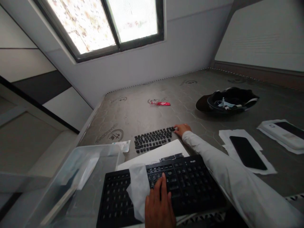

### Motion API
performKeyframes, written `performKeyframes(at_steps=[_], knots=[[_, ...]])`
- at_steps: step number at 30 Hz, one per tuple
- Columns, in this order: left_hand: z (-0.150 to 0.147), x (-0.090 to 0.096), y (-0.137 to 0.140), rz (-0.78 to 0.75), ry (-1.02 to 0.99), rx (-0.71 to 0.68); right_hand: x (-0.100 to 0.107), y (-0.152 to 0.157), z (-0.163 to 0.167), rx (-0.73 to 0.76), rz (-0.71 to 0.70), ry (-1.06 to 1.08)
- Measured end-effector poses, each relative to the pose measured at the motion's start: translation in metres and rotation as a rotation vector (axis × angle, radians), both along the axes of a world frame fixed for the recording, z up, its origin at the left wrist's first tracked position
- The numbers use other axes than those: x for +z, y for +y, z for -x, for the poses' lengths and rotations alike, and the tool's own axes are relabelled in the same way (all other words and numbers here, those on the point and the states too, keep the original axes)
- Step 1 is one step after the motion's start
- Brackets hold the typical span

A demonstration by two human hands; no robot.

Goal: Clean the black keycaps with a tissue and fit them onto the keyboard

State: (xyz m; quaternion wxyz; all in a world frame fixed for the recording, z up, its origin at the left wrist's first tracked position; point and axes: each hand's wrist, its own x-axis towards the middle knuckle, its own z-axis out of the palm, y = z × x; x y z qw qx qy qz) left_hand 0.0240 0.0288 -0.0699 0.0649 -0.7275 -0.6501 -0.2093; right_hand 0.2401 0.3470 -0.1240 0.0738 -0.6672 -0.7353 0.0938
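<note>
A black keyboard point(190, 183) lies at the front, many of its keycaps taken off on the left and right sides. My left hand point(159, 202) rests on it with fingers stretched out, beside a crumpled white tissue point(139, 186). Farther off, loose black keycaps point(153, 139) are laid out in rows on the mattress. At the far right end of the top row is my right hand point(182, 129), its fingertips pinched together at a keycap point(171, 129). Part of that grip is hidden by the fingers. A white sheet or board point(175, 147) shows between the keyboard and the rows.
A clear plastic bin point(95, 148) stands at the left, with a small packet point(124, 145) beside it. Beyond lies a red-handled tool point(161, 103). To the right are a black cap point(204, 103), a phone point(247, 152) on a white cloth and a white device point(282, 134).
</note>
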Motion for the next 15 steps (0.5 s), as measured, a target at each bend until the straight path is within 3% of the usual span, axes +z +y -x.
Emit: performKeyframes(at_steps=[9,15], knots=[[0.000,0.001,-0.001,0.011,-0.009,0.015,0.000,-0.004,-0.004,0.038,-0.004,0.004],[0.000,0.000,0.001,-0.060,-0.004,0.001,0.007,-0.009,-0.001,0.076,-0.014,0.013]])
